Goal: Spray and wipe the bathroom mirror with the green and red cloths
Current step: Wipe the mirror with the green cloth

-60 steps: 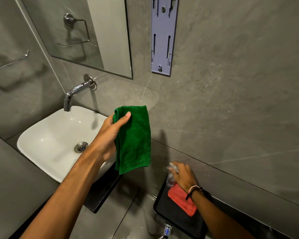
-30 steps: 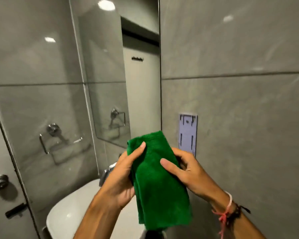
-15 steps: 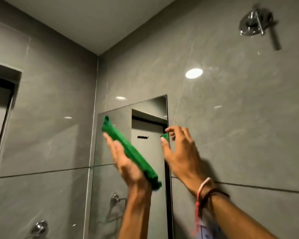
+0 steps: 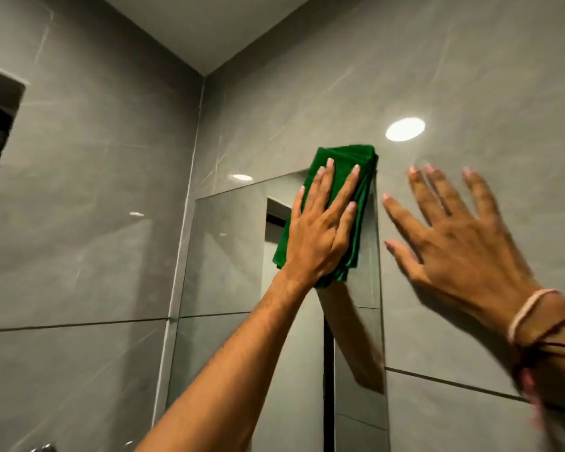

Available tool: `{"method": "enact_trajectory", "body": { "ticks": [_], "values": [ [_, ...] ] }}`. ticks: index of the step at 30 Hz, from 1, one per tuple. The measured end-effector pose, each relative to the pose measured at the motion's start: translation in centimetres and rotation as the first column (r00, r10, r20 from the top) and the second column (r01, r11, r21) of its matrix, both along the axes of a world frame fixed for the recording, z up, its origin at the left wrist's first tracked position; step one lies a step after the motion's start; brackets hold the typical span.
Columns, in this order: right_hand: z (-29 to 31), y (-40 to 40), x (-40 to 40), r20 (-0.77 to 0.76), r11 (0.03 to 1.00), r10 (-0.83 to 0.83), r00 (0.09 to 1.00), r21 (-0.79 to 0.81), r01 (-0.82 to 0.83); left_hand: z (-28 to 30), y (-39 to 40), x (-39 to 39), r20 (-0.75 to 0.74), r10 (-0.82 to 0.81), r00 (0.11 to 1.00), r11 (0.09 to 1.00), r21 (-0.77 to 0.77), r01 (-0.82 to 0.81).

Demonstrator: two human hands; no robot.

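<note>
The folded green cloth (image 4: 359,164) lies flat against the top right corner of the bathroom mirror (image 4: 229,275). My left hand (image 4: 320,230) presses on it with fingers spread, palm over the cloth's lower half. My right hand (image 4: 457,243) is spread flat with nothing in it, on or just off the grey wall tile to the right of the mirror; it is blurred. Neither the red cloth nor the spray bottle is in view.
Grey tiled walls (image 4: 79,190) meet in a corner left of the mirror. A ceiling light's reflection (image 4: 405,129) shines on the right wall. A chrome fitting (image 4: 43,447) peeks in at the bottom left. The mirror shows my left forearm's reflection.
The green cloth went from edge-on in my left hand to flat against the mirror's top right corner. My right hand let go of it and moved right onto the wall.
</note>
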State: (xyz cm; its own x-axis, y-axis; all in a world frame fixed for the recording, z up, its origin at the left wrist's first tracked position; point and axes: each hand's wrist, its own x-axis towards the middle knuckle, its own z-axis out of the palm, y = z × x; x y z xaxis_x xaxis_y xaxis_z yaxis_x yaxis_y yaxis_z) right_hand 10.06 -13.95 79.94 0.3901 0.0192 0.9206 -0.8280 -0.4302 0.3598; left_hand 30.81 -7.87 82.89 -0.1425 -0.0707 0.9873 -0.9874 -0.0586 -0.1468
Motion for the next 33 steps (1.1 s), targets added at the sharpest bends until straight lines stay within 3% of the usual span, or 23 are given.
{"method": "enact_trajectory", "body": {
  "ticks": [3,5,7,10,13,16,19,21,22,24,27,30,31,33],
  "values": [
    [-0.1,-0.6,0.5,0.021,1.0,-0.014,1.0,0.003,0.014,1.2,1.9,8.8,-0.205,-0.039,0.978,0.998,-0.055,0.029],
    [0.1,-1.3,1.3,0.058,1.0,-0.013,0.998,-0.014,0.013,-0.3,3.3,16.2,-0.411,-0.05,0.91,0.994,-0.11,0.005],
    [0.3,-1.5,1.6,0.064,0.998,0.0,0.998,-0.055,0.004,-4.8,4.2,21.9,-0.602,-0.068,0.795,0.988,-0.153,-0.031],
    [0.6,-2.2,2.1,0.063,0.994,0.098,0.993,-0.052,-0.095,-16.3,4.7,24.9,-0.789,-0.104,0.605,0.982,-0.179,-0.065],
    [0.7,-3.0,2.5,0.078,0.961,0.275,0.958,-0.041,-0.272,-28.8,4.6,22.8,-0.919,-0.122,0.374,0.972,-0.187,-0.143],
    [0.2,-3.1,2.0,-0.027,0.93,0.363,0.931,-0.054,-0.364,-37.8,4.2,17.2,-0.99,-0.125,0.072,0.969,-0.137,-0.206],
    [-0.2,-2.1,1.8,0.036,0.953,0.302,0.952,-0.03,-0.301,-38.7,3.1,9.7,-0.974,-0.204,-0.098,0.965,-0.183,-0.186],
    [-0.2,-0.7,1.4,0.03,0.977,0.215,0.976,-0.001,-0.215,-36.3,2.2,5.3,-0.96,-0.246,-0.137,0.96,-0.22,-0.175],
    [-0.5,-0.2,1.2,0.006,0.986,0.167,0.986,0.0,-0.167,-34.8,2.0,3.6,-0.956,-0.266,-0.124,0.954,-0.243,-0.173],
    [-0.3,0.6,-0.1,-0.021,0.992,0.128,0.992,0.003,-0.128,-29.3,1.5,1.0,-0.946,-0.323,0.005,0.941,-0.322,-0.101],
    [-0.3,0.4,-2.6,-0.051,0.998,0.07,0.996,0.0,-0.07,-18.0,0.1,-2.5,-0.847,-0.375,0.377,0.923,-0.379,0.065],
    [-1.4,-0.8,-4.0,-0.051,0.999,0.052,0.997,0.003,-0.052,-7.0,-1.3,-4.2,-0.575,-0.292,0.764,0.951,-0.256,0.17],
    [-1.6,-1.0,-4.0,-0.049,0.999,0.053,0.997,0.012,-0.053,-3.8,-1.5,-3.9,-0.474,-0.246,0.845,0.965,-0.204,0.166],
    [-1.6,-0.9,-3.3,-0.013,0.998,0.052,0.999,0.035,-0.051,1.0,-1.1,-1.7,-0.341,-0.163,0.926,0.984,-0.124,0.127]
  ]
}}
